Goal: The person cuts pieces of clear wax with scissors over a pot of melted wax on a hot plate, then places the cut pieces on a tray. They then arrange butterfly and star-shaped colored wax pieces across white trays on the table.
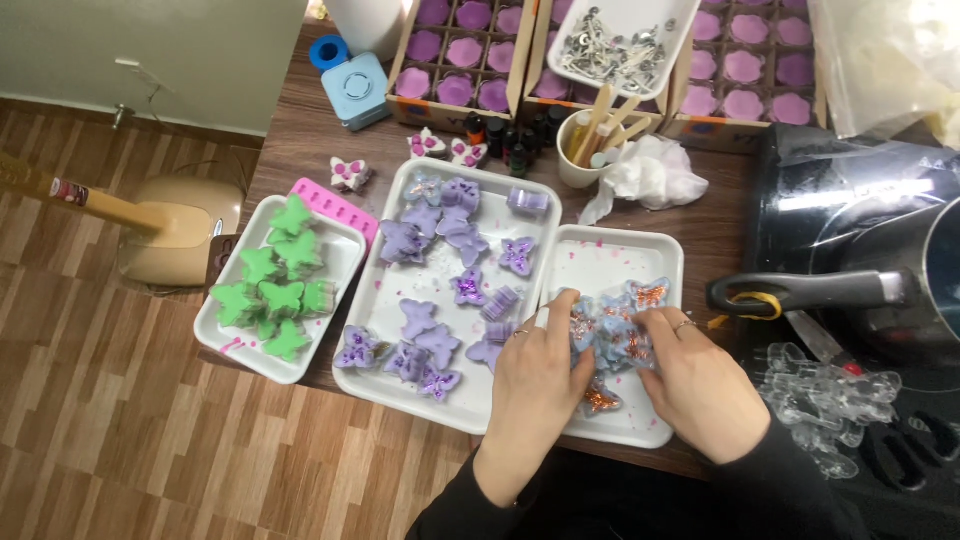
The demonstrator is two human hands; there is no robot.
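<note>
Nearest me, both forearms in black sleeves reach up from the bottom edge. My left hand (535, 375) lies palm down, fingers curled onto the left side of a cluster of pale blue butterfly-shaped candles (610, 335); my right hand (700, 385) mirrors it, a ring on one finger, fingertips closed against the cluster's right side. The cluster sits between the two hands, pressed from both sides, in the small white tray (620, 265), with one orange-glitter butterfly (600, 398) just below it.

To the left, the large white tray (385, 370) holds scattered purple butterfly candles (425, 330), and further left a third tray (225, 335) carries a heap of green butterflies (275, 290) beside a pink silicone mould (335, 205).

To the right lie clear plastic butterfly moulds (825, 390) and a black-handled pot (800, 290).

Farther back stand a paper cup of wooden sticks (590, 145), crumpled tissue (650, 170), small dark bottles (510, 135), a blue box-shaped device (357, 88), a white tray of metal wick tabs (615, 45), and cardboard boxes gridded with purple flower candles (455, 50).
</note>
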